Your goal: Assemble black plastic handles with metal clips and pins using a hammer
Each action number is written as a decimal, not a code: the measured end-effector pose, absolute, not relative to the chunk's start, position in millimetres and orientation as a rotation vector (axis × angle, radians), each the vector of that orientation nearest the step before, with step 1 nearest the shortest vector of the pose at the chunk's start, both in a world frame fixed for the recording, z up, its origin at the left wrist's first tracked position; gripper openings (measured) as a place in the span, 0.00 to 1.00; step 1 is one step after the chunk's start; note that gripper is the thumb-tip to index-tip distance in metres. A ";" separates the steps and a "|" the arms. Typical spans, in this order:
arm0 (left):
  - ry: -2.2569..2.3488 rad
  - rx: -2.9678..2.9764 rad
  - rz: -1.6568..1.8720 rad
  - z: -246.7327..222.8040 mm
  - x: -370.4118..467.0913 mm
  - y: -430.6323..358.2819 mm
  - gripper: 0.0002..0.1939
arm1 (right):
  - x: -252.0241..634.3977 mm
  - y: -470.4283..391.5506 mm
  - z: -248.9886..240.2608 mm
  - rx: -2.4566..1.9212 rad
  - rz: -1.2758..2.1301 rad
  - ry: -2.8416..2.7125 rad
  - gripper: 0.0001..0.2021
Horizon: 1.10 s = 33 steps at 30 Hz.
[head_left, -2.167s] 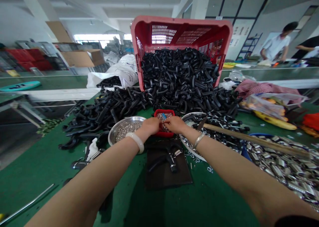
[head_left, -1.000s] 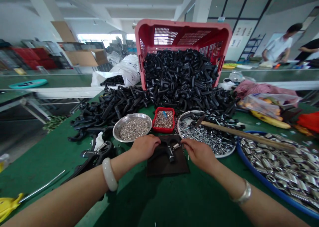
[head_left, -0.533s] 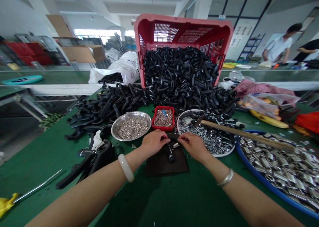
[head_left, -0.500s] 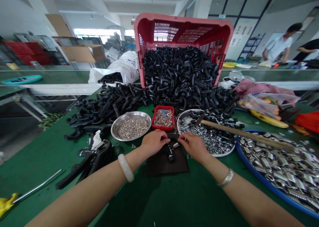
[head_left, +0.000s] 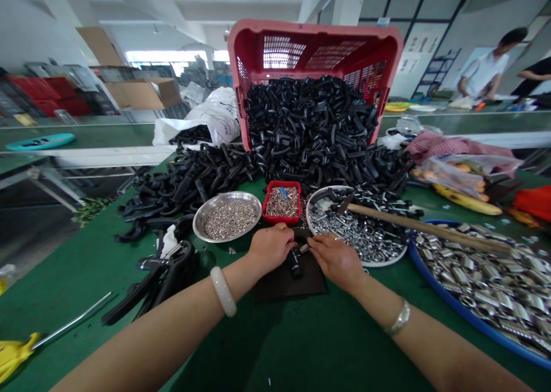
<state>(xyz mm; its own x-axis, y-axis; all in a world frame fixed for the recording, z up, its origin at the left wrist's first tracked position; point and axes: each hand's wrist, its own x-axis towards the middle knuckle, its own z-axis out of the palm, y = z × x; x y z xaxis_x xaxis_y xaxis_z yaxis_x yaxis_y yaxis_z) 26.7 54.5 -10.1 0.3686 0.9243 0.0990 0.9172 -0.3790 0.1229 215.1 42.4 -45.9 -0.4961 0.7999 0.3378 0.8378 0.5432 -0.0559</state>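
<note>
Over a dark square pad (head_left: 275, 288), my left hand (head_left: 272, 246) has its fingers closed on a small black part (head_left: 295, 264), whose rounded end points toward me. My right hand (head_left: 338, 258) is at the right of the same part, fingers pressed together beside a small silver spring-like piece (head_left: 303, 248). What its fingertips pinch is too small to tell. Just beyond my hands are a red tray of small pins (head_left: 282, 201), a steel bowl of tiny metal pieces (head_left: 228, 217) and a white-rimmed tray of rings and bolts (head_left: 379, 237).
A hammer with a wooden handle (head_left: 413, 226) lies across the white-rimmed tray and a blue basin (head_left: 434, 291) of metal sleeves. Behind, black parts spill from a red crate (head_left: 316, 30). At left are black handles (head_left: 159, 283) and a screwdriver (head_left: 73, 321). A person (head_left: 486, 73) stands far right.
My right hand has turned slightly, its back more upward and fingers closer together. My left hand has shifted slightly right, still at the black part. The view has moved a little.
</note>
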 end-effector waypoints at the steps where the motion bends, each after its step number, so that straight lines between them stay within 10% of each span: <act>1: 1.700 2.611 0.215 -10.6 26.7 52.5 0.13 | 214.8 40.6 -45.3 -1.369 -0.183 -2.484 0.16; 10: 1.598 2.789 0.173 -15.2 16.7 19.5 0.43 | 215.8 32.4 -40.4 -1.453 -0.223 -2.578 0.23; 33: 1.563 2.694 0.159 -17.0 16.5 19.0 0.33 | 219.3 43.5 -32.1 -1.253 -0.161 -2.620 0.16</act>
